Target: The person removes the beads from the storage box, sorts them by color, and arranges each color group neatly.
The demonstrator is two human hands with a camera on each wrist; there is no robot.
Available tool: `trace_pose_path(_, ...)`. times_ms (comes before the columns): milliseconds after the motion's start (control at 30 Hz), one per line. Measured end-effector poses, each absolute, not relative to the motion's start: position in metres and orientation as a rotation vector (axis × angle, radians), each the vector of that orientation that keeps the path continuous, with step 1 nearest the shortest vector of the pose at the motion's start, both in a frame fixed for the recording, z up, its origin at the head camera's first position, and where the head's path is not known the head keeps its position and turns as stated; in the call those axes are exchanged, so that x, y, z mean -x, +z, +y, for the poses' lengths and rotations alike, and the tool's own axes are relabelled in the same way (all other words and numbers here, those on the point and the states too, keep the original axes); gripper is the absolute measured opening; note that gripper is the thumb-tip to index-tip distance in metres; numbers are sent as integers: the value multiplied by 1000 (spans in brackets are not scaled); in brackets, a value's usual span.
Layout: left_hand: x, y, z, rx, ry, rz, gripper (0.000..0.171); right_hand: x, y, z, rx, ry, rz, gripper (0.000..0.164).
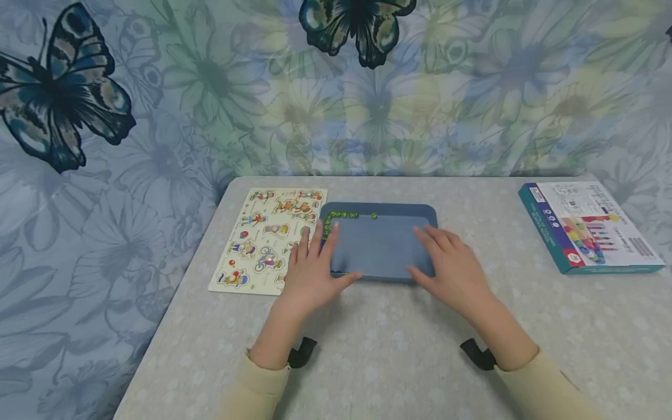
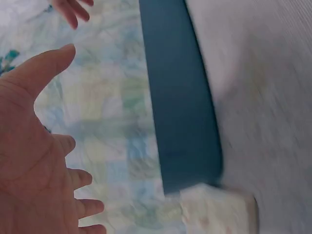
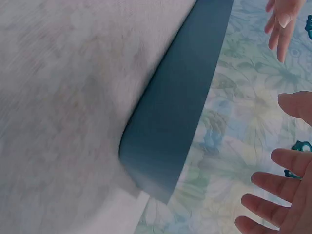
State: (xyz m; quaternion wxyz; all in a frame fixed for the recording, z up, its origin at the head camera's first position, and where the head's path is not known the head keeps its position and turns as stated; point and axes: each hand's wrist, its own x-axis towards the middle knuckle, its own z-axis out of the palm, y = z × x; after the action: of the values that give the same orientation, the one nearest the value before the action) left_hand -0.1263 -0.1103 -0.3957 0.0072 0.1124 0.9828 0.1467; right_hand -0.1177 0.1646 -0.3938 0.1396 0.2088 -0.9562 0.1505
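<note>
A shallow blue-grey tray [image 1: 383, 251] lies on the table, with small green round pieces [image 1: 343, 215] lined along its far left corner and one more apart near the far rim. Over the tray's left edge is my left hand [image 1: 310, 280], fingers spread and pointing forward, nothing held. My right hand [image 1: 454, 271] hovers by the tray's right edge, its thumb apart from relaxed fingers. In the left wrist view, the palm faces the tray's side wall [image 2: 180, 107] with a gap between. The right wrist view shows that hand's fingers [image 3: 265, 212] likewise apart from the wall.
Left of the tray lies a cream board [image 1: 254, 236] printed with cartoon figures, partly under the left hand in the head view. A teal-and-white box [image 1: 604, 227] sits at the table's right. Behind the table [image 1: 388, 338] hangs a flowered cloth [image 1: 378, 116] with butterflies.
</note>
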Motion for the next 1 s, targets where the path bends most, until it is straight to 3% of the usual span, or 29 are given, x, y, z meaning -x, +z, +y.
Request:
trace_pose_path(233, 136, -412, -134, -221, 660, 2980, 106, 130, -402, 142, -682, 523, -2871, 55)
trace_pose_path(467, 138, -425, -148, -54, 1003, 2818, 99, 147, -414, 110, -787, 763, -3007, 34)
trace_pose_path(767, 140, -434, -153, -48, 1393, 2663, 69, 177, -417, 82, -873, 1065, -3217, 29)
trace_pose_path(1000, 141, -439, -155, -19, 1520, 2578, 61, 191, -426, 67, -926, 1174, -3278, 26)
